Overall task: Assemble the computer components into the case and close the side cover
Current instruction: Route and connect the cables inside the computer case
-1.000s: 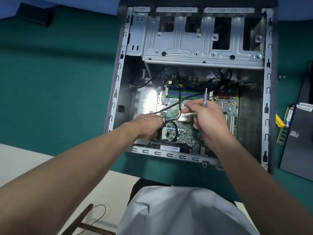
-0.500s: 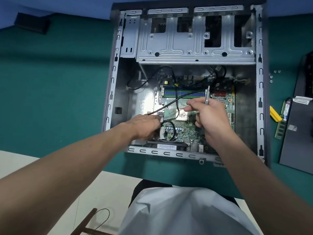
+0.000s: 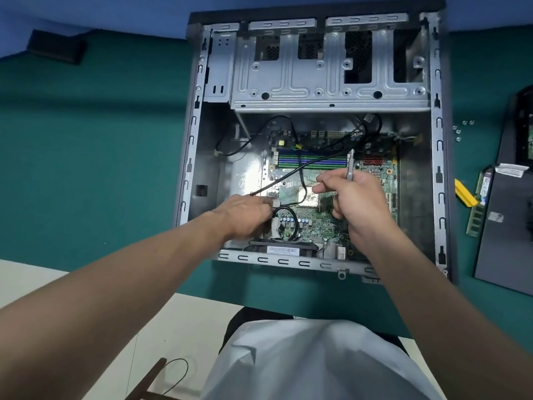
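Note:
The open computer case (image 3: 438, 157) lies flat on a green mat, its green motherboard (image 3: 314, 223) inside. My left hand (image 3: 245, 215) reaches into the lower left of the board and its fingers grip a white connector (image 3: 275, 203) on a black cable (image 3: 291, 174). My right hand (image 3: 357, 197) hovers over the bare CPU area (image 3: 310, 197), holding a thin grey screwdriver (image 3: 350, 166) upright between its fingers, with thumb and forefinger pinched together.
A silver drive cage (image 3: 326, 82) fills the case's far half. A rear fan (image 3: 282, 249) sits at the near edge. To the right lie several screws (image 3: 458, 131), a RAM stick (image 3: 476, 215), a yellow tool (image 3: 464, 194) and the dark side cover (image 3: 504, 232).
The view has shifted slightly, so the case sits further left in the frame. Both hands stay at the same spots on the board; my right hand has edged up a little.

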`<state>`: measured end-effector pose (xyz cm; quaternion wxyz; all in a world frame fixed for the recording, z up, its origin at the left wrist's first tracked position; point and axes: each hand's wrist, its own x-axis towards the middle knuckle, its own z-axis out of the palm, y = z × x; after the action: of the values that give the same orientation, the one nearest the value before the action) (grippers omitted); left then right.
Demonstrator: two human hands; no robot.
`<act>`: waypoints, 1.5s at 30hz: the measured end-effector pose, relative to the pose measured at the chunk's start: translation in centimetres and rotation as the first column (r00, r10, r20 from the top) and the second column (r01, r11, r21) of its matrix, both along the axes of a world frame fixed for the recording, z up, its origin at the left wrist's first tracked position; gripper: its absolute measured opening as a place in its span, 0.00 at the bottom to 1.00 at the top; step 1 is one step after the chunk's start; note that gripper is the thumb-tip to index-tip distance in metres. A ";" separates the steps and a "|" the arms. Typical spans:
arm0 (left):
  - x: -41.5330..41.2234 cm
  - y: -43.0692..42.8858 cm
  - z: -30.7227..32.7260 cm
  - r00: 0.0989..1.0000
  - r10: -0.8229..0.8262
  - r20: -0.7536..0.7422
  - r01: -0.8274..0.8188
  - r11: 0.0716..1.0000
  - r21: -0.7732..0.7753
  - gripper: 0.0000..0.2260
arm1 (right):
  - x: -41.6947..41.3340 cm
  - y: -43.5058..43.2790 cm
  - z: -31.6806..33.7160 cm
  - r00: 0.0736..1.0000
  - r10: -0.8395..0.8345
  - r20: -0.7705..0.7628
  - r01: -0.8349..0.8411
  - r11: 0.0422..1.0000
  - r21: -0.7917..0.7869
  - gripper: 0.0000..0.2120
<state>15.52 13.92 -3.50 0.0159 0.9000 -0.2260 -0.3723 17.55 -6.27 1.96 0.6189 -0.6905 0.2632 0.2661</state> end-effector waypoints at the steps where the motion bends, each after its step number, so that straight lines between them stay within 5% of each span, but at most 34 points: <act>1: 0.0 0.0 0.0 1.000 0.011 -0.006 -0.011 1.000 0.007 0.05 | 0.0 0.0 0.0 1.000 0.004 -0.001 -0.004 1.000 -0.005 0.07; 7: 0.0 0.1 0.6 0.989 0.135 -0.056 -0.135 0.991 -0.011 0.11 | -0.3 -0.2 0.3 0.975 0.222 0.024 -0.219 0.972 -0.080 0.07; 10: -0.1 0.0 0.7 0.979 0.189 -0.078 -0.191 0.981 -0.021 0.12 | -0.2 -1.0 0.8 0.850 0.526 0.028 -0.511 0.835 -0.204 0.14; 16: -0.2 0.1 1.0 0.941 0.323 -0.102 -0.333 0.936 -0.113 0.07 | 2.1 -0.9 2.8 0.559 0.821 0.112 -0.721 0.549 -0.422 0.09; 21: -0.3 0.0 0.4 0.937 0.324 -0.132 -0.337 0.937 -0.093 0.08 | 2.1 1.3 2.3 0.545 0.792 0.276 -0.661 0.608 -0.440 0.05; 29: -0.2 -0.2 -0.3 0.976 0.210 -0.065 -0.212 0.976 -0.040 0.03 | 0.7 2.7 -0.6 0.248 0.931 0.268 -0.779 0.356 -0.516 0.10; 45: -0.6 0.3 -0.9 0.981 0.195 0.019 -0.194 0.978 -0.072 0.11 | 0.0 3.8 -2.7 0.158 0.952 0.261 -0.750 0.287 -0.596 0.09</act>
<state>14.92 14.18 -4.39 0.0807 0.9214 -0.1500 -0.3492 17.57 -2.44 -0.71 0.2722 -0.8474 -0.3444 0.2986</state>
